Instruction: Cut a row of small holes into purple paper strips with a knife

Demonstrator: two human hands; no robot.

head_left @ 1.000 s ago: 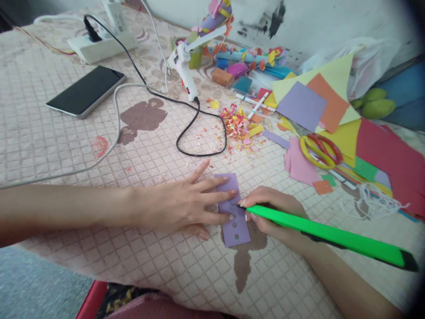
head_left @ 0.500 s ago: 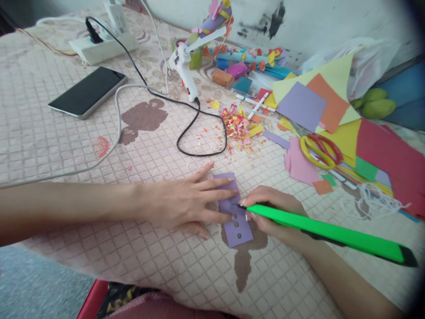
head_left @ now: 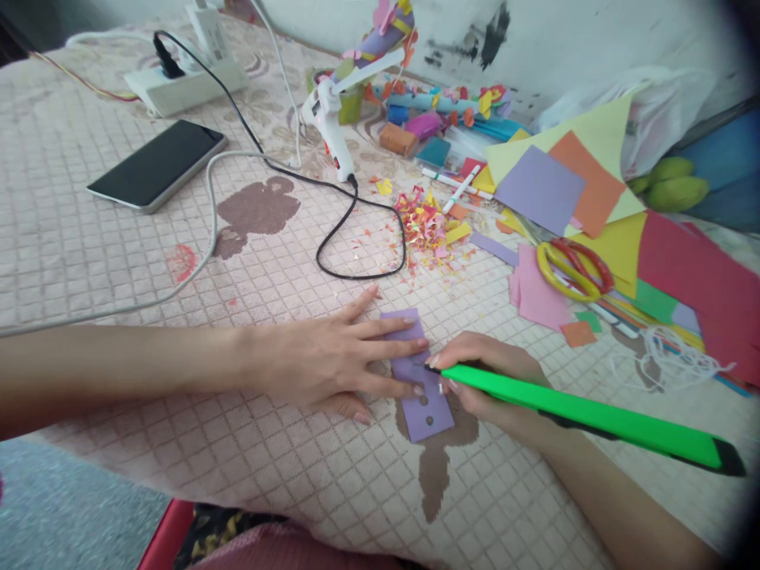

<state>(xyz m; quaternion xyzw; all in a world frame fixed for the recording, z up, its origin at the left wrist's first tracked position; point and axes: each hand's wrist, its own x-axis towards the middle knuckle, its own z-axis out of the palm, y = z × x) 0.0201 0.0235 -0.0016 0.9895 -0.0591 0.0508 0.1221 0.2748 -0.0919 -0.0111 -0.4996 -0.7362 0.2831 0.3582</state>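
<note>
A purple paper strip [head_left: 438,427] with a row of small round holes near its lower end lies on the patterned tablecloth. Spread flat, my left hand [head_left: 324,360] presses on the strip with its fingertips, hiding part of it. My right hand [head_left: 490,372] is closed around the front end of a green utility knife [head_left: 582,408] with black ends. The knife's tip rests on or just over the strip's middle, close to my left fingers; whether the blade is through the paper I cannot tell.
Beyond my hands are paper scraps [head_left: 421,226] and a white glue gun [head_left: 332,131] with a looping black cord. Scissors [head_left: 573,269] lie on coloured paper [head_left: 682,277] at right, near white string [head_left: 668,360]. A phone [head_left: 157,165] and power strip [head_left: 184,85] are at left.
The lower end of the purple strip has shifted very slightly to the right, and my left hand's fingers have moved a touch. The right hand and knife look nearly still.
</note>
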